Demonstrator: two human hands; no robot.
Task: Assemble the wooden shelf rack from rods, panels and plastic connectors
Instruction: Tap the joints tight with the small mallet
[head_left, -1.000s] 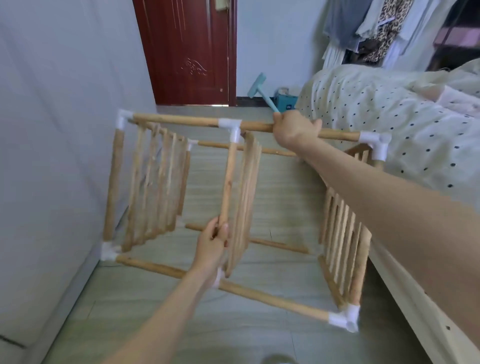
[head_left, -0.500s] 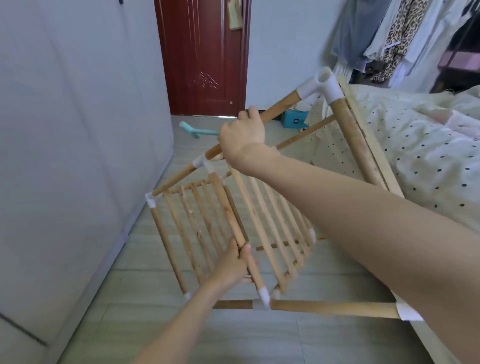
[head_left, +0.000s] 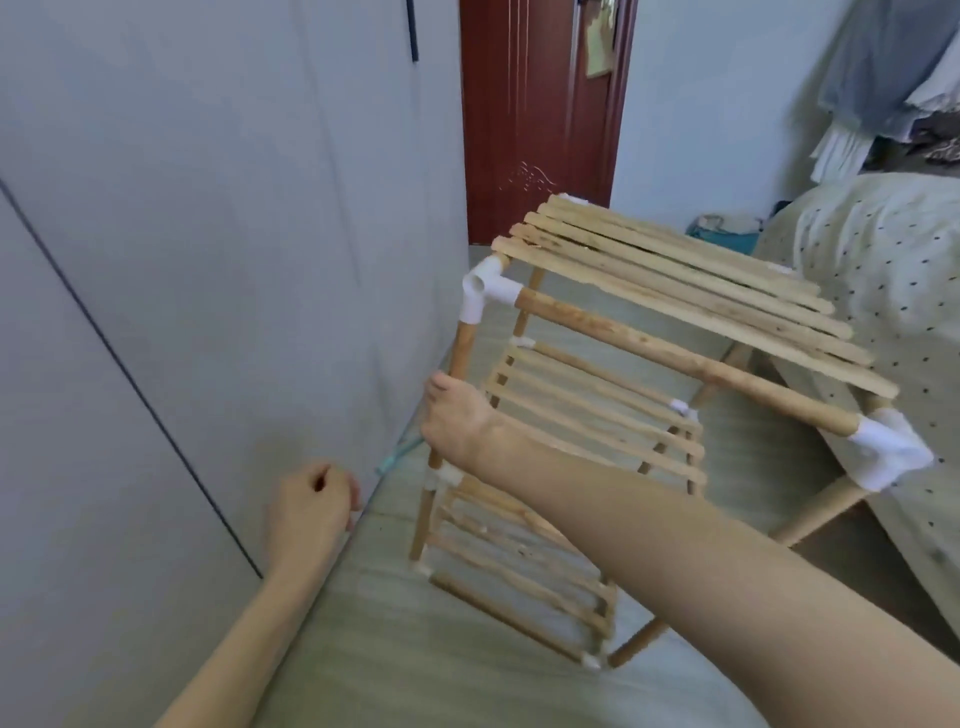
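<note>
Head view: upright rack (head_left: 649, 332), slats running rightward; right hand (head_left: 457, 421) grips its corner post, left hand (head_left: 311, 499) loosely curled, holding nothing.

No legible text, label, brand or number appears; the note on the door (head_left: 540, 104) is blurred.

the wooden shelf rack (head_left: 644, 395) stands upright on the floor, its three slatted tiers one above another. pale wooden rods (head_left: 680, 358) form the frame, joined at the corners by white plastic connectors (head_left: 488, 288).
</note>
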